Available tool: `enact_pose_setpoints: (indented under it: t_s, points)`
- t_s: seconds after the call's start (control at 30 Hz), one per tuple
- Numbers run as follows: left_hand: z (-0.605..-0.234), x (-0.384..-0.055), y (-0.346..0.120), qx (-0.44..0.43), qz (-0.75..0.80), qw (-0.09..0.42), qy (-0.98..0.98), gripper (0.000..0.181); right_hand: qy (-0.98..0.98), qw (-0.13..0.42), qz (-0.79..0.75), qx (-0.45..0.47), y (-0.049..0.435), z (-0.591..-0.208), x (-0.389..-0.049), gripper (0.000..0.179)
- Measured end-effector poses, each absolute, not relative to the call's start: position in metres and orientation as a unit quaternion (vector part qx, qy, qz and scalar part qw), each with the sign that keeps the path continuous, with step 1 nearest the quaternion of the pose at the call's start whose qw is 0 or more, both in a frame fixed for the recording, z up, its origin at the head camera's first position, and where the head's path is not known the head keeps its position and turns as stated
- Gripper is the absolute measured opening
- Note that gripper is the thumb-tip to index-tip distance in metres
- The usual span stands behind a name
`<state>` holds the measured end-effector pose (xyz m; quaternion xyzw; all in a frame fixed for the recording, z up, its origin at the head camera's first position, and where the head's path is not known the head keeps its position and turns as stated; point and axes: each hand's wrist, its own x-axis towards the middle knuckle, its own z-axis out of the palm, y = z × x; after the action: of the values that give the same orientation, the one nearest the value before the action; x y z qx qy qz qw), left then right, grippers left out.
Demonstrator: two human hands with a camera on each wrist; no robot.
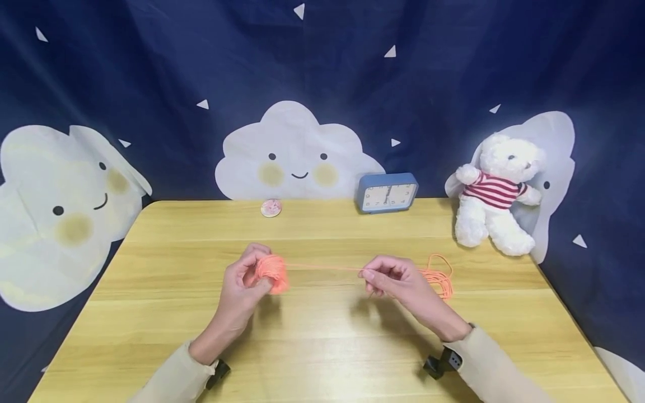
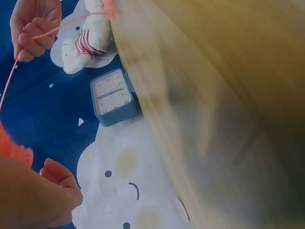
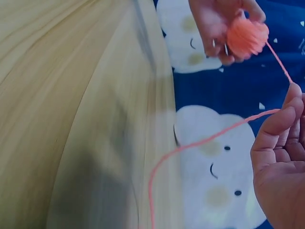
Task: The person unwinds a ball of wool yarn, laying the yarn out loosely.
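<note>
In the head view, my left hand grips a small ball of orange yarn above the table. A taut strand runs from the ball to my right hand, which pinches it between thumb and fingertips. Beyond the right hand, loose loops of orange yarn lie on the table, partly hidden by that hand. The right wrist view shows the ball in the left hand's fingers, with the strand's slack part curving down from the right hand.
On the wooden table, a blue clock stands at the back, right of centre. A round pinkish disc lies near the back edge. A white teddy bear in a striped shirt sits at the back right. Behind hangs a dark blue curtain.
</note>
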<state>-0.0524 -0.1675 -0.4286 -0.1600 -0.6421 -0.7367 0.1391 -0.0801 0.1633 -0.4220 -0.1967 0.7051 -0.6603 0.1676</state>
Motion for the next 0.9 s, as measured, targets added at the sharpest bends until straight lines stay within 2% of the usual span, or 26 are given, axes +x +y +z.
enact_pose_setpoints:
  t_s: [0.1,0.37,0.63,0.77,0.9]
  points:
    - [-0.428,-0.052,-0.17,-0.151,-0.739,0.148,-0.64,0.024,0.709,0.145,-0.664,-0.188,0.178,-0.425,-0.08,0.015]
    - [-0.429,-0.05,-0.176,-0.166,-0.754,0.159,-0.615,0.036,0.662,0.103,-0.731,-0.132,0.217,-0.441,-0.077,0.016]
    - [-0.427,-0.05,-0.179,-0.148,-0.761,0.175,-0.606,0.024,0.644,0.066,-0.757,-0.095,0.251,-0.449,-0.073,0.019]
    - [-0.426,-0.05,-0.181,-0.145,-0.762,0.187,-0.603,0.026,0.653,0.054,-0.753,-0.067,0.265,-0.455,-0.072,0.024]
    - [-0.425,-0.048,-0.182,-0.143,-0.766,0.191,-0.597,0.027,0.699,0.048,-0.714,-0.012,0.276,-0.458,-0.073,0.019]
